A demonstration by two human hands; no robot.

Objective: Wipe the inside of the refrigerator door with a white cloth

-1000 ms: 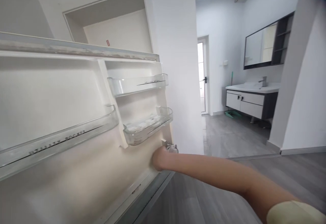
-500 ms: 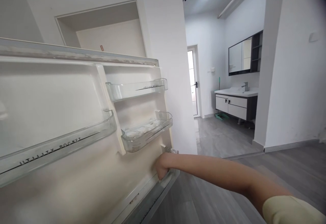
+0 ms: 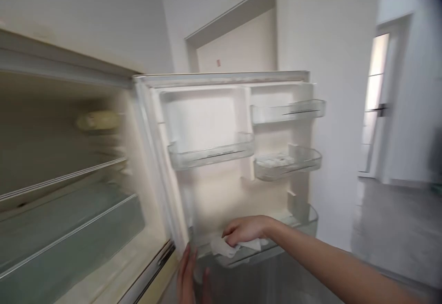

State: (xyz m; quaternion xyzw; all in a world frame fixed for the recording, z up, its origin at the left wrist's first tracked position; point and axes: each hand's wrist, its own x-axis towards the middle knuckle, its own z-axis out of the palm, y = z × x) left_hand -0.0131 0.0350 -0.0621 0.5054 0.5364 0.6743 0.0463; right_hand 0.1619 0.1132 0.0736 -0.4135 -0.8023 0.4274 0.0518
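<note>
1. The open fridge door point(image 3: 221, 193) fills the centre of the frame; its inner face carries clear bins.
2. The wide middle bin point(image 3: 210, 154) looks bare.
3. The upper right bin point(image 3: 288, 110) looks bare too.
4. The small bin point(image 3: 288, 162) below it holds a whitish tray, blurred.
5. In the bottom bin point(image 3: 300, 223), at lower centre, lies a white cloth point(image 3: 226, 248).
6. The fridge shelves point(image 3: 65, 179) sit at left, blurred.

Home: open fridge point(image 3: 221, 156), tiled hallway point(image 3: 390, 221)
</note>
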